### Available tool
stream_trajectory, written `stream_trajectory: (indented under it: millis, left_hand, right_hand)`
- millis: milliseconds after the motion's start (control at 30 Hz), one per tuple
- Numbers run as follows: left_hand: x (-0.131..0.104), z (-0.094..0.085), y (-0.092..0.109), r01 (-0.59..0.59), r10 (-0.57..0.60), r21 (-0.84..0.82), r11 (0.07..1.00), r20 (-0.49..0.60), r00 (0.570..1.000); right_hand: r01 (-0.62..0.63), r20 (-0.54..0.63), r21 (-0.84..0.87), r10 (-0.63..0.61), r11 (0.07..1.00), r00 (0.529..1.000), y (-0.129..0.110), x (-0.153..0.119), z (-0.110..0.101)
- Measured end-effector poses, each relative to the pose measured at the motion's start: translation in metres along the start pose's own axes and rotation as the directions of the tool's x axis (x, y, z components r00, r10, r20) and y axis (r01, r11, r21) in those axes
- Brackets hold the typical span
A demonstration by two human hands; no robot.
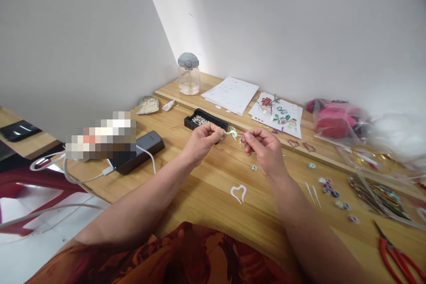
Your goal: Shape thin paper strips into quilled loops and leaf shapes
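Thumb and fingers of my left hand (203,141) pinch the left end of a small pale green craft piece (232,133), in front of a black bead box (199,120). Close by on the right, my right hand (262,146) is closed in a pinch at a thin pink item (242,134) near the green piece. Whether the pink item is joined to the green one is too small to tell. Below the hands, a white heart-shaped outline (238,193) lies on the wooden table (206,199). A tiny green spool (254,167) rests under my right hand.
White papers (231,93) and a sheet with colourful flower pieces (289,120) lie on the back ledge. A lidded jar (189,75) stands at the back. Several small spools (328,187) and red-handled scissors (396,257) are at right, a power bank (146,151) at left.
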State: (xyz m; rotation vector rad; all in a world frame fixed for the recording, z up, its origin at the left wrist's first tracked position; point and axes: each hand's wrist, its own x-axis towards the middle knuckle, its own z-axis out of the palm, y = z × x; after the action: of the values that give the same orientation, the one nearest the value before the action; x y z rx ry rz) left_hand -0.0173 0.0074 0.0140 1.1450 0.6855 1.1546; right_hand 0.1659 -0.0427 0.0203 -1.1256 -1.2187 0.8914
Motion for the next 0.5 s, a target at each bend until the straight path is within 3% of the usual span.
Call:
stream_trajectory:
  millis: [200, 367, 500]
  left_hand:
    - [0.002, -0.001, -0.002, 0.007, -0.009, -0.043, 0.999, -0.039, 0.999]
    - [0.005, -0.005, -0.004, -0.014, -0.002, -0.150, 0.989, -0.102, 0.995]
    - [0.006, -0.005, -0.001, -0.022, 0.004, -0.171, 0.985, -0.110, 0.994]
  right_hand:
    - [0.031, -0.048, -0.054, -0.033, 0.998, 0.998, 0.002, 0.000, -0.002]
    - [-0.107, 0.027, -0.118, 0.110, 0.987, 0.994, 0.009, 0.002, -0.007]
    - [-0.295, 0.010, 0.139, 0.296, 0.945, 0.955, 0.010, 0.007, -0.010]
